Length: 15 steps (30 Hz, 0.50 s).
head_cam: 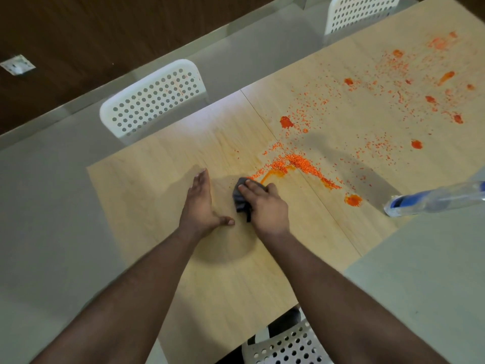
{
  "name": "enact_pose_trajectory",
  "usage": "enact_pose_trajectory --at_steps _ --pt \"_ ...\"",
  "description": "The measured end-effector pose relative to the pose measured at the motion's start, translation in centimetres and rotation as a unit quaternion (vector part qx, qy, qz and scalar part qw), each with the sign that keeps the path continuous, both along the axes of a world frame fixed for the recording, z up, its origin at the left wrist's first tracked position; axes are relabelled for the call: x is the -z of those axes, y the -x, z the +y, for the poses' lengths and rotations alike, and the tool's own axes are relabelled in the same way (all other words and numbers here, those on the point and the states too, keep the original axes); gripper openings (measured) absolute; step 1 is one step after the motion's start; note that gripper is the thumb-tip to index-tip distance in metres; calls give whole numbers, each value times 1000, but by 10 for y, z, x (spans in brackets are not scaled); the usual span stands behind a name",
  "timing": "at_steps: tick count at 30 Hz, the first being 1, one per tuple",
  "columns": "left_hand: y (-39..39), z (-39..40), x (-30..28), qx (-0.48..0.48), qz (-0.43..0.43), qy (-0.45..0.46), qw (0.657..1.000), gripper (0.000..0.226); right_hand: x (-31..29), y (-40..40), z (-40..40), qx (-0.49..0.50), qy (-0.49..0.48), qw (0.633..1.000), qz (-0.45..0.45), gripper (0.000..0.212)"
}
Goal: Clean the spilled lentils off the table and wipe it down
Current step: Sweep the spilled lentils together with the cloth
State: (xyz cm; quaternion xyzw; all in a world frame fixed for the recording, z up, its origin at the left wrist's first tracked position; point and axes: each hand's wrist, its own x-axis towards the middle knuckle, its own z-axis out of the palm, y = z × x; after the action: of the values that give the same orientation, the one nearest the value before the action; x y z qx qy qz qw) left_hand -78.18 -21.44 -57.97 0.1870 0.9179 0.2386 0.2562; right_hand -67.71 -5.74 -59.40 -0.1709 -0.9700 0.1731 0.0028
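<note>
A person's right hand (265, 203) is pressing a cloth (241, 198) onto the table (147, 185), the cloth lying under the fingers (249, 190). Lentils (299, 164) are lying just beyond those fingertips and spreading farther right. The left hand (200, 203) is resting flat just left of the cloth. A spray bottle (433, 198) is lying well right of the fingers, and a chair (154, 98) is standing beyond the table's far edge.

A white chair (154, 97) with a hole-dotted back stands at the far side, left of centre. A second chair (359, 11) like it stands farther right. A third chair (286, 345) sits at the near edge. A wall socket (17, 64) shows far left.
</note>
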Motion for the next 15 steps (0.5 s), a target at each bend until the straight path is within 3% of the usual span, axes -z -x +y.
enact_pose_trajectory --at_steps 6,9,13,15 --pt "5 1 -2 -10 -17 -10 1000 164 -9 22 49 204 32 978 6 63" --pt "16 2 -4 -21 -12 -22 999 162 -13 18 45 237 53 969 40 71" --pt "33 3 -3 -1 -20 -20 1000 166 -16 13 4 88 58 990 94 58" --pt "37 2 -1 22 -29 -29 999 156 -10 17 -19 -20 46 996 68 52"
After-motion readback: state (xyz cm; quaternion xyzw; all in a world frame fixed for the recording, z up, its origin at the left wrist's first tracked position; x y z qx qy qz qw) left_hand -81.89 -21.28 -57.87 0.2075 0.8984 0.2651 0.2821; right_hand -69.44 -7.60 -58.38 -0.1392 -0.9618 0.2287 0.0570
